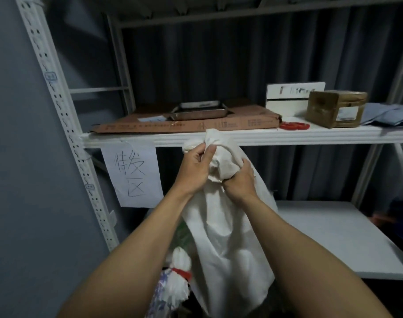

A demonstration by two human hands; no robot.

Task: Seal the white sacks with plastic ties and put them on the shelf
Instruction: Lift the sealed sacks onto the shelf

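A white cloth sack (228,237) hangs upright in front of the white metal shelf (287,135), its gathered neck level with the shelf's front edge. My left hand (196,166) grips the bunched top of the neck from the left. My right hand (239,180) grips the neck just below, fingers wrapped round the cloth. Several red plastic ties (294,126) lie on the shelf board to the right. Lower left, a second sack (176,278) of white plastic stands with a red tie round its neck.
On the shelf lie a flat cardboard box (150,126) with a metal tray (199,110) on it, a white box (292,97), a brown taped parcel (335,107) and grey bags (388,115). A handwritten paper sign (131,173) hangs from the edge. A lower white board (342,237) sits at right.
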